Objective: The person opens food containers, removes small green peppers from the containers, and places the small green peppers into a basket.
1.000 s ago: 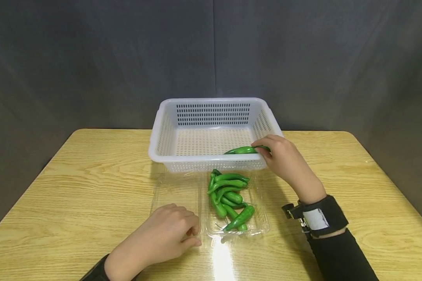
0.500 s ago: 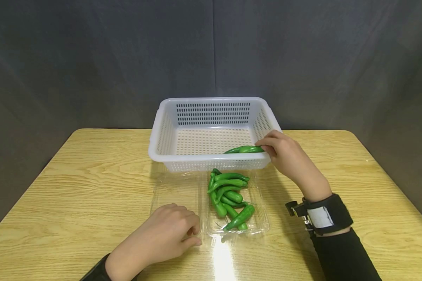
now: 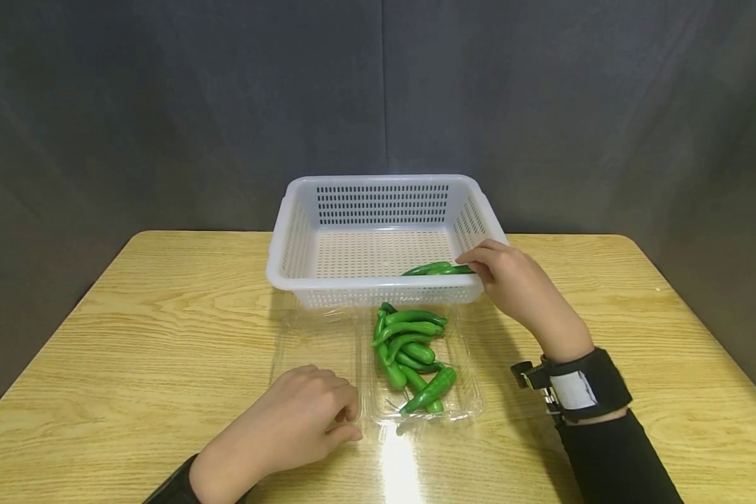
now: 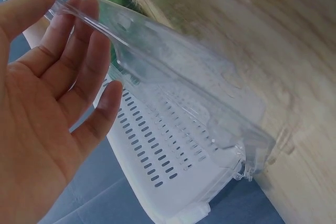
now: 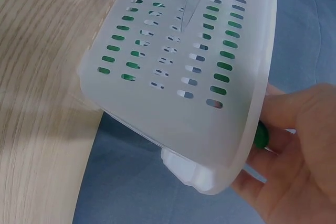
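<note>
The wood-grain table bears a white basket before a dark backdrop.

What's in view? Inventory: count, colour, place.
Perforated rectangular plastic basket: 1, white, centre back
Open clear plastic container: 1, transparent, in front of basket
Long slender peppers: several, count unclear, green, container's right half and basket's near side
Wood-grain table: 1, light yellow, underneath
Cloth-like backdrop: 1, dark grey, behind table
Wrist strap, sleeve: 1 each, black, right arm
Cuff or band: 1, black, left wrist
Left hand: 1, by container's left half
Right hand: 1, basket's right side, grip on pepper
</note>
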A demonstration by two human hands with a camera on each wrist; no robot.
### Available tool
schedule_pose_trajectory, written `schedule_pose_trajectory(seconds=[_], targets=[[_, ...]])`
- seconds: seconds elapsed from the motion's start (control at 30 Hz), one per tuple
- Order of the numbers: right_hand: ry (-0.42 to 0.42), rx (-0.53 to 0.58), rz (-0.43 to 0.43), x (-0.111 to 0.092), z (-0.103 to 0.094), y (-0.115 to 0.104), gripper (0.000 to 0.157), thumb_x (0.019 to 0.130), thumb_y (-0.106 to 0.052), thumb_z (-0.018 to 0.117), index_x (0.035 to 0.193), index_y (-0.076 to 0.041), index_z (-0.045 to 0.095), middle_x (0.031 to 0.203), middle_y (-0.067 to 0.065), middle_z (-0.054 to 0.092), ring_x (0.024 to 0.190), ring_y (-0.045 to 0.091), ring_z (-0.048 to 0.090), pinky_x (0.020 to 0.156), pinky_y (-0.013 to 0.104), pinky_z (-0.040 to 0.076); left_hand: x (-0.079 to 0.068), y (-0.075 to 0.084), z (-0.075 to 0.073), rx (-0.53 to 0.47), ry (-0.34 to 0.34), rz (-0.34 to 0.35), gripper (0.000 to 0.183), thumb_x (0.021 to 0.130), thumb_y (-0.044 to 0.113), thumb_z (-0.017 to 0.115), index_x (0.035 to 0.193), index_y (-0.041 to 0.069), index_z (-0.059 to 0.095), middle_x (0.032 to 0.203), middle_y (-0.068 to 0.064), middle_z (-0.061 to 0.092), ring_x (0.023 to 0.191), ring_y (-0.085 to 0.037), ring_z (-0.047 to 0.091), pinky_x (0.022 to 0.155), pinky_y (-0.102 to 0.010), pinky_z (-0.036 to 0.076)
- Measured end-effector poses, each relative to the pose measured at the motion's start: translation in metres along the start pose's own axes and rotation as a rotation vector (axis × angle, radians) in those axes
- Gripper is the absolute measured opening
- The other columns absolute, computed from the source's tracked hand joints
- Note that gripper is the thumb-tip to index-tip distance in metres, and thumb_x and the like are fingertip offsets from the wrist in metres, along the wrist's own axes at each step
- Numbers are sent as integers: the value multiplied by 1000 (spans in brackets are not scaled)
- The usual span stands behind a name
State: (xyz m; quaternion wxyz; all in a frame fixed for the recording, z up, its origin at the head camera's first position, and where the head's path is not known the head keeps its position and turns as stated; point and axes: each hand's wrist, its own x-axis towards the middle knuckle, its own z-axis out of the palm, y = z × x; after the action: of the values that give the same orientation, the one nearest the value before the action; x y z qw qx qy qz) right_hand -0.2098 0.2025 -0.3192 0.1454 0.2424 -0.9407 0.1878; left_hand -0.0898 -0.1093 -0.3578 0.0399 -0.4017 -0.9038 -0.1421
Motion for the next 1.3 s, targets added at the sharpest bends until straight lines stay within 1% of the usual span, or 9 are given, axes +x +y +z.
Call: schedule_pose_trajectory(seconds=[0.17, 0.3, 0.57, 0.7, 0.87, 1.1, 1.3], targets=[[-23, 29, 30, 0, -2, -2, 20, 94, 6, 58, 108, 1, 71, 110, 19, 69, 101, 36, 65, 84, 53, 51, 0, 0, 1, 1, 0, -2, 30, 81, 36, 80, 71, 24, 54, 64, 19, 40, 60, -1, 39, 63, -23, 38], [-48, 51, 42, 0, -2, -3, 20, 95, 7, 56, 107, 2, 71, 109, 20, 69, 100, 36, 65, 84, 52, 51, 0, 0, 1, 0, 0, -1, 30, 81, 36, 80, 71, 24, 54, 65, 19, 40, 60, -1, 39, 63, -23, 39], [-85, 63, 69, -1, -3, -3, 29, 92, 14, 51, 108, 2, 71, 110, 21, 69, 102, 36, 63, 86, 52, 50, 0, 0, 1, -3, -1, 2, 30, 81, 36, 80, 71, 25, 54, 65, 19, 40, 60, -1, 39, 63, -23, 38], [-84, 62, 70, -1, -4, -2, 31, 91, 15, 49, 109, 3, 71, 111, 21, 68, 103, 37, 64, 86, 52, 50, 0, 0, 1, -2, 1, 3, 30, 81, 36, 80, 71, 25, 54, 65, 19, 40, 60, -1, 39, 63, -23, 38], [-67, 64, 65, -2, -4, -1, 28, 92, 14, 50, 109, 3, 70, 113, 21, 68, 104, 36, 63, 87, 52, 50, 0, 0, 1, -3, 2, 3, 30, 80, 36, 81, 71, 25, 54, 65, 19, 40, 60, -1, 39, 63, -23, 38], [-60, 67, 57, -2, -2, 0, 26, 91, 15, 51, 102, 1, 71, 104, 17, 69, 94, 31, 64, 81, 48, 51, 1, 0, 1, 1, 1, 3, 31, 81, 36, 80, 71, 24, 54, 65, 18, 40, 60, -1, 39, 63, -24, 39], [-62, 62, 58, -1, -2, -1, 25, 92, 13, 51, 102, 0, 71, 104, 17, 70, 92, 30, 64, 80, 47, 51, 0, 0, 2, 8, 7, 7, 30, 81, 35, 80, 71, 24, 54, 65, 19, 40, 60, -1, 39, 64, -24, 40]])
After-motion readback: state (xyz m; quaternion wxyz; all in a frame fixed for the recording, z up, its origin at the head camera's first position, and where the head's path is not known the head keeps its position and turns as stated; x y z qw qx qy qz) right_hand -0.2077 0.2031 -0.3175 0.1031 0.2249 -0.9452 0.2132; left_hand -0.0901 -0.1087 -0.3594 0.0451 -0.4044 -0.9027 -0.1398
